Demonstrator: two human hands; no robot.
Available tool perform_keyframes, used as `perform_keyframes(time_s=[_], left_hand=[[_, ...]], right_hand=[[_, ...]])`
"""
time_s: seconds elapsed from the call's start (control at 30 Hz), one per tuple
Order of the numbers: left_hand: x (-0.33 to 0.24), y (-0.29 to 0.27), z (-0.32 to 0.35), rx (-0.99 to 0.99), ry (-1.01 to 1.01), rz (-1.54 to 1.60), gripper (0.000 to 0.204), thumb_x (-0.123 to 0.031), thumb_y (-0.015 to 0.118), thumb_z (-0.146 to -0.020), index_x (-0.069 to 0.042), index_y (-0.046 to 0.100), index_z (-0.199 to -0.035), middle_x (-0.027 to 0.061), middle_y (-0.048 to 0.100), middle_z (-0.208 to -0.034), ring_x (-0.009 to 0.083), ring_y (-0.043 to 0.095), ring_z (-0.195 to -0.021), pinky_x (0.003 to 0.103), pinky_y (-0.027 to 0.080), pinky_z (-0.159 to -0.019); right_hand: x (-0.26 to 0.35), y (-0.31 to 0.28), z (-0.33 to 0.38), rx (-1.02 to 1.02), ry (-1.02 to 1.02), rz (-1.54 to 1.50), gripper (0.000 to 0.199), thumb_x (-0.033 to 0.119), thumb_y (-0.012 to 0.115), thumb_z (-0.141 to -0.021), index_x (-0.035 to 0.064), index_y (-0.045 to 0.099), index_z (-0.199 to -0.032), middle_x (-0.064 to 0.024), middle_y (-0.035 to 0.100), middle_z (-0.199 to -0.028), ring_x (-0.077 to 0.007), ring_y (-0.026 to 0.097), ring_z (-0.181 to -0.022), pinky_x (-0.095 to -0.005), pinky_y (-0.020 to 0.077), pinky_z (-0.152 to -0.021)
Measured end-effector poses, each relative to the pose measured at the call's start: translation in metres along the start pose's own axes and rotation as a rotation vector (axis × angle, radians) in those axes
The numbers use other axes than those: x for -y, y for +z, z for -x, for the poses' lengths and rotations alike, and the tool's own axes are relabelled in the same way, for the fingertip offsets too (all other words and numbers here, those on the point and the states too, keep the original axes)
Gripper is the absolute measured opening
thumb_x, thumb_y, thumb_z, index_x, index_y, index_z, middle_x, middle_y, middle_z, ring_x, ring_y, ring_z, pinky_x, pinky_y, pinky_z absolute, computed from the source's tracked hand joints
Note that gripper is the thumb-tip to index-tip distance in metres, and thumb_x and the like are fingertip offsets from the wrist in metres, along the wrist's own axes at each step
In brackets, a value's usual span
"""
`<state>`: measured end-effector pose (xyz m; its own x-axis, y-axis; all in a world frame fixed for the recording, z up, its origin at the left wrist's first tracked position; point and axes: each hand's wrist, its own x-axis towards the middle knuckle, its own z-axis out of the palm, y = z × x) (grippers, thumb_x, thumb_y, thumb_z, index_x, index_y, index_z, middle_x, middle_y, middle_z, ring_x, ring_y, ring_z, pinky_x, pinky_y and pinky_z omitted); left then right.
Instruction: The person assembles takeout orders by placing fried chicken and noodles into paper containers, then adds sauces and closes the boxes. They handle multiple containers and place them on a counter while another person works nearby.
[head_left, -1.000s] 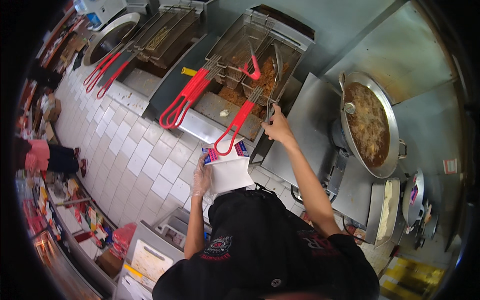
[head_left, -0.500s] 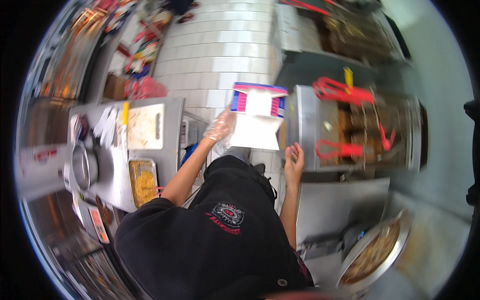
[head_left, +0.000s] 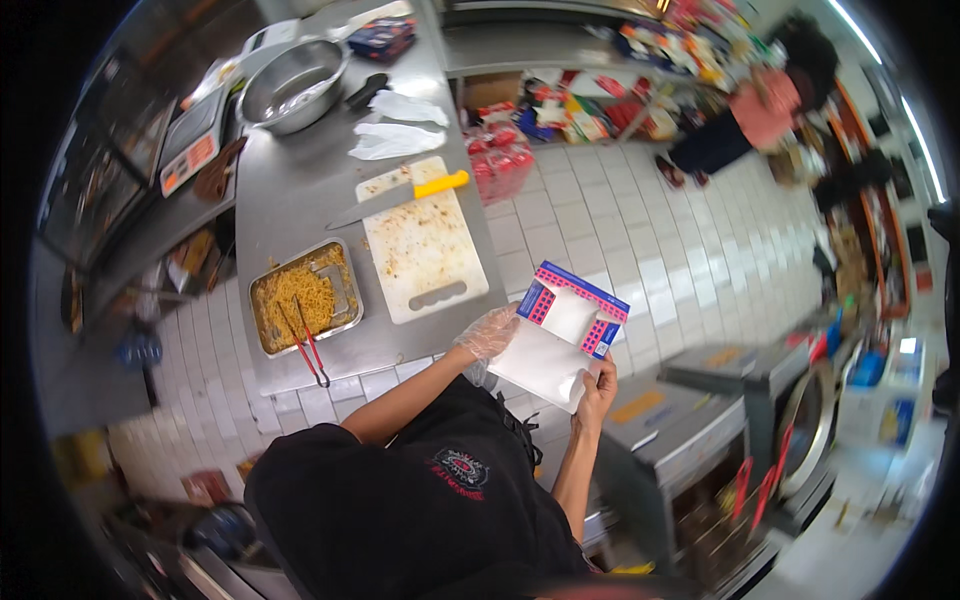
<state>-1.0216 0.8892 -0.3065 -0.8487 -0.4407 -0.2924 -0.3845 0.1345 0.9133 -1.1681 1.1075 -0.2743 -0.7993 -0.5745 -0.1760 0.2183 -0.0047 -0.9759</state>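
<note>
We've got the box [head_left: 563,335] gripped in both hands — gloved left [head_left: 487,333], bare right [head_left: 598,385] — mid-frame; it looks empty, noodle tray [head_left: 303,297] on the counter [head_left: 300,190] untouched.

One box [head_left: 560,335], one knife [head_left: 400,200], one bowl [head_left: 293,85]

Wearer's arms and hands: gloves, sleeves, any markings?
The left hand wears a thin, clear, crinkled disposable glove; the right hand is ungloved. Both forearms are uncovered below short black sleeves. The black shirt carries a round red-and-white emblem.
</note>
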Motion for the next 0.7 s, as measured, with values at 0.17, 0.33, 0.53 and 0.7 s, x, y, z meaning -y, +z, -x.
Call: perform_keyframes(time_s=[0.17,0.33,0.53,0.7], left_hand=[[-0.026,-0.042,-0.055,-0.437,0.068,0.101,0.056,-0.011,0.048,-0.103,-0.010,0.032,-0.157,0.0275,0.053,-0.145,0.0488,0.055,-0.128,0.047,0.044,-0.109],[-0.032,-0.068,-0.104,-0.712,0.265,-0.162,0.070,-0.003,0.051,-0.100,-0.012,0.021,-0.163,0.0254,0.052,-0.149,0.0465,0.055,-0.131,0.044,0.043,-0.113],[0.006,-0.043,-0.108,-1.067,-0.399,0.480,0.052,-0.009,0.052,-0.104,-0.006,0.042,-0.155,0.0199,0.061,-0.140,0.0310,0.061,-0.127,0.036,0.047,-0.107],[0.023,0.029,-0.031,-1.676,-0.467,0.194,0.053,-0.029,0.045,-0.110,-0.003,0.041,-0.155,0.0185,0.060,-0.135,0.0286,0.057,-0.125,0.041,0.042,-0.111]], right_hand=[[0.060,0.049,-0.138,0.370,-0.064,0.425,0.075,-0.017,0.046,-0.077,0.0046,0.050,-0.150,-0.0163,0.043,-0.160,-0.0254,0.042,-0.146,-0.0394,0.0286,-0.122],[0.060,0.093,-0.259,0.689,-0.163,0.777,0.076,-0.014,0.047,-0.086,0.0054,0.033,-0.158,-0.0193,0.052,-0.149,-0.0282,0.046,-0.142,-0.0368,0.0359,-0.117],[0.014,0.179,-0.336,0.981,-0.001,0.531,0.064,0.004,0.058,-0.102,0.0015,0.028,-0.159,-0.0204,0.040,-0.155,-0.0329,0.048,-0.140,-0.0400,0.0423,-0.112],[0.020,0.286,-0.310,1.142,-0.180,0.396,0.042,0.022,0.060,-0.105,0.0004,0.051,-0.140,-0.0146,0.056,-0.139,-0.0236,0.056,-0.130,-0.0342,0.0478,-0.102]])
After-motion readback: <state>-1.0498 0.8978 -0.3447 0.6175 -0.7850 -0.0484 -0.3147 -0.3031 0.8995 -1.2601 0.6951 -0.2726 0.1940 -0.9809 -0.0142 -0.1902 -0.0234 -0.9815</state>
